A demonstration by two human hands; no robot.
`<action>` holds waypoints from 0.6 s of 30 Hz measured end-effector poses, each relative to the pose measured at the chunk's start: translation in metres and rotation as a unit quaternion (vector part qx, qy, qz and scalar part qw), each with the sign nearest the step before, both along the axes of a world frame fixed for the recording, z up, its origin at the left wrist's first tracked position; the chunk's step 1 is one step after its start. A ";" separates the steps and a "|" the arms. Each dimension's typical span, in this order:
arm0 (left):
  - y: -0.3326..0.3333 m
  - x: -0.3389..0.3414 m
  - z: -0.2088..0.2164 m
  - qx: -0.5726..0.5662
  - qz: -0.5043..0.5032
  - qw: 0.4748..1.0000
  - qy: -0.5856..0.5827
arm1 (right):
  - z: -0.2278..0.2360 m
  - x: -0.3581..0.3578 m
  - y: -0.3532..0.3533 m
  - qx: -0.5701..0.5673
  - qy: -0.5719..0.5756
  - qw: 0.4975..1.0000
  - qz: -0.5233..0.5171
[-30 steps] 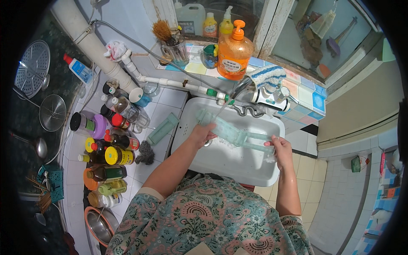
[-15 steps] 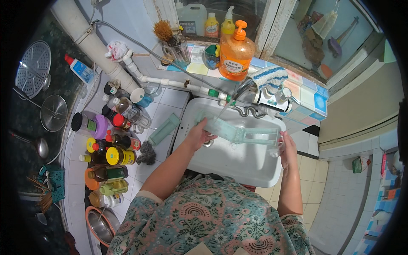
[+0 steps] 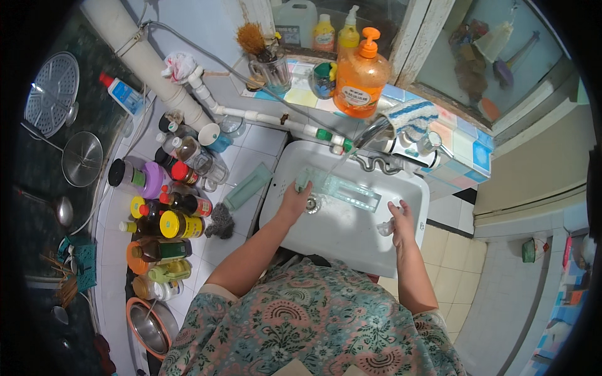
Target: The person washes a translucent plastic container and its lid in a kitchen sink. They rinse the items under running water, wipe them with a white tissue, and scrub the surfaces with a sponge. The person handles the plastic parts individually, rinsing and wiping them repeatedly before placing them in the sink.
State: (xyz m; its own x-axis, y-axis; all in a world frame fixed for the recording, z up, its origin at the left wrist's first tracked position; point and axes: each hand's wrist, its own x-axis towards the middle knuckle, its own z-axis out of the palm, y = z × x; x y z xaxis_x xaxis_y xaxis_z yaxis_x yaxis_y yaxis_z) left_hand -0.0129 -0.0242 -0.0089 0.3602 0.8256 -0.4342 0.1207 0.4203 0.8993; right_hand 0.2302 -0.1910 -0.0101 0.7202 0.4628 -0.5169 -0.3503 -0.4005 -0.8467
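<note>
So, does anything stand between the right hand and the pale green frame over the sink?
Nothing visible: between the right hand and the pale green frame shows only white sink. The translucent item in that hand sits off that path, nearer the person.

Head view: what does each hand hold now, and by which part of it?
The left hand holds a pale green plastic piece by its left end; the right hand seems to hold a small clear item, exactly where cannot be told.
</note>
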 end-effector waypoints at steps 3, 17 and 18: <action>0.004 -0.014 -0.004 -0.063 0.042 0.995 -0.059 | -0.027 0.009 0.008 -0.086 0.017 0.995 0.055; 0.042 -0.094 -0.047 0.258 -0.278 0.861 0.339 | -0.027 -0.022 0.024 -0.086 0.042 0.976 0.194; 0.048 -0.106 -0.050 0.338 -0.282 0.785 0.435 | -0.029 -0.020 0.020 -0.100 0.037 0.977 0.186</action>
State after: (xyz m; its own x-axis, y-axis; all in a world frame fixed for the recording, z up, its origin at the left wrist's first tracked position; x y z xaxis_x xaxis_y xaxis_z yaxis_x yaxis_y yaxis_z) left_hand -0.1189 0.0238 -0.0585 0.5607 0.7897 -0.2489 0.8092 -0.4588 0.3671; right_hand 0.2099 -0.1708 -0.0392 0.4792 0.5701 -0.6673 -0.2059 -0.6660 -0.7169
